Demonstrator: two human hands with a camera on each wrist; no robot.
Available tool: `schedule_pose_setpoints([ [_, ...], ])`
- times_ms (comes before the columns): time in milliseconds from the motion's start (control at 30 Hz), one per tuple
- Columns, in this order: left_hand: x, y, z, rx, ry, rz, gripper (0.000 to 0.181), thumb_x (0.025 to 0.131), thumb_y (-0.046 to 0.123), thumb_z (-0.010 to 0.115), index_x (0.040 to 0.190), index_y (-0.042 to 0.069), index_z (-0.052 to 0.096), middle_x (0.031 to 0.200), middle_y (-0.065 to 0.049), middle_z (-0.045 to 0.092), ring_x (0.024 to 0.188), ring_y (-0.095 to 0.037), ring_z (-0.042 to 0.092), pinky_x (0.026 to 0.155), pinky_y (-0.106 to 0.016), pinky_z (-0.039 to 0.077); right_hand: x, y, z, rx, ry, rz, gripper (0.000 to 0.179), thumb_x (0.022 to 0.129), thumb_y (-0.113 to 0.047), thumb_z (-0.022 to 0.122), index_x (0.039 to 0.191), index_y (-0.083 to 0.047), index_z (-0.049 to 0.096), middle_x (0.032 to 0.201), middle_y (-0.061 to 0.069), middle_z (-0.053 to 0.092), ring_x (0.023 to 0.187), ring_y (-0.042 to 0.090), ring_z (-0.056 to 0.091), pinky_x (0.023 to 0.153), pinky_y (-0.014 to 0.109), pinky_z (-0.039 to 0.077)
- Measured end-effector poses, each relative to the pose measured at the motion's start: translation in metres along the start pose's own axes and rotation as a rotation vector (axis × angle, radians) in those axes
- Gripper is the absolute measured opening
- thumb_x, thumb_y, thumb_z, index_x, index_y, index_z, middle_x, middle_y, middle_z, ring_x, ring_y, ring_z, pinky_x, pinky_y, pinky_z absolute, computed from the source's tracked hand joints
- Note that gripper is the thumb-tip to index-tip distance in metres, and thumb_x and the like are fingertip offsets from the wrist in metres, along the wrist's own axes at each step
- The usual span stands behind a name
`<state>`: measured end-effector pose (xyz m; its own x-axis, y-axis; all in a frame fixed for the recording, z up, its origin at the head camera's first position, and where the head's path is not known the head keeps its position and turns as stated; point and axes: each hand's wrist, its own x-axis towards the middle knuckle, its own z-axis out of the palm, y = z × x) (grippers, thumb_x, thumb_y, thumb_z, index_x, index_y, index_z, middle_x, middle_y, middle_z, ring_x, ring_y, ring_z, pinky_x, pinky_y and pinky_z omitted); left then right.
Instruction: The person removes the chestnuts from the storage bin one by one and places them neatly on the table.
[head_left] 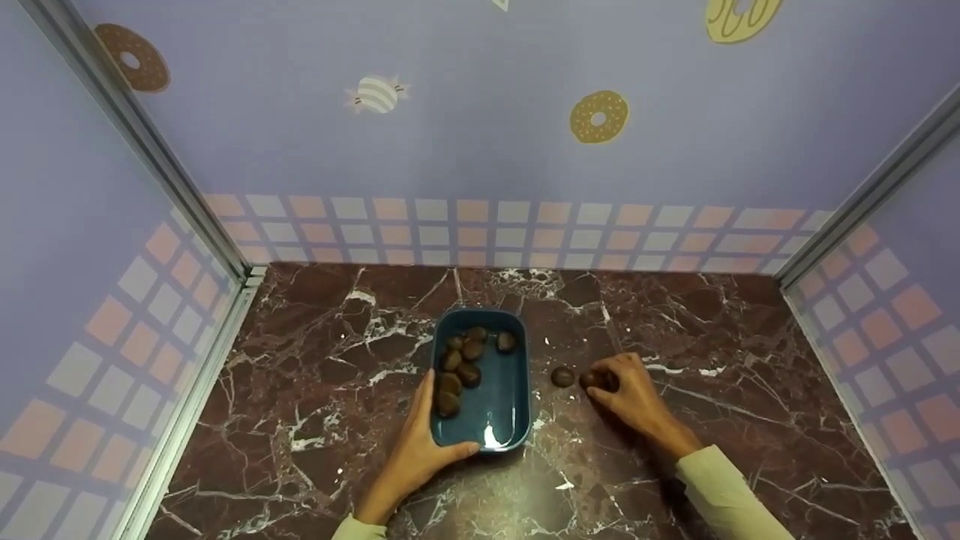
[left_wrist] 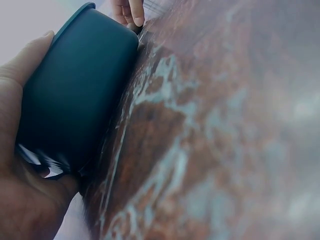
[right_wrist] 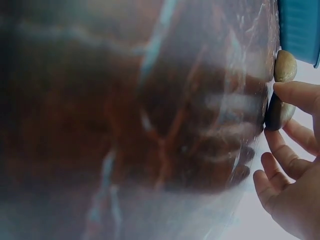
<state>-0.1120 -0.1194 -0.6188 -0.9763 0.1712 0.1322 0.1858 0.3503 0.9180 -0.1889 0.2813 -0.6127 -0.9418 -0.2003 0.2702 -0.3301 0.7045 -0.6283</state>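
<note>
Left hand: grips the blue tray at its near left corner (head_left: 421, 442), fingers along the left side, thumb across the near end.
Right hand: to the right of the tray, pinching a rounded brown piece (head_left: 626, 390) at the table surface.
Sleeves: pale, one at each wrist (head_left: 721, 487).
Blue tray: deep, round-cornered, resting on the tabletop between the two hands, nearer the left (head_left: 491, 405).
Held piece: smooth and brown, between the right hand's thumb and fingers (head_left: 589, 379); how many pieces those fingers cover, I cannot tell.
Loose piece: another rounded brown one, on the tabletop between the tray and the right hand, just beside the held piece (head_left: 562, 376).
Pieces in the tray: several, brown, clustered down the left side (head_left: 469, 374); one sits apart toward the far right corner (head_left: 506, 342).
Tabletop: glossy reddish-brown marble pattern with white veins (head_left: 315, 375).
Back wall: lilac (head_left: 472, 150), pink and white squares along its foot (head_left: 472, 211), doughnuts (head_left: 611, 129) and a striped sweet above (head_left: 376, 94).
</note>
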Motion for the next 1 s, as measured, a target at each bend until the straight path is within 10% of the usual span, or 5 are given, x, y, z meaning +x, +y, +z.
schedule_pose_setpoints([
  [1000, 0.000, -0.001, 0.001, 0.007, 0.009, 0.003, 0.143, 0.073, 0.043, 0.104, 0.177, 0.005, 0.013, 0.179, -0.031, 0.015, 0.163, -0.053, 0.020, 0.127, -0.072, 0.022, 0.057, -0.087, -0.008, -0.241, -0.088, -0.498, 0.042, 0.083, -0.023, 0.096, 0.114, -0.002, 0.078, 0.111, 0.013, 0.072, 0.108, 0.035, 0.060, 0.095, 0.053, 0.052],
])
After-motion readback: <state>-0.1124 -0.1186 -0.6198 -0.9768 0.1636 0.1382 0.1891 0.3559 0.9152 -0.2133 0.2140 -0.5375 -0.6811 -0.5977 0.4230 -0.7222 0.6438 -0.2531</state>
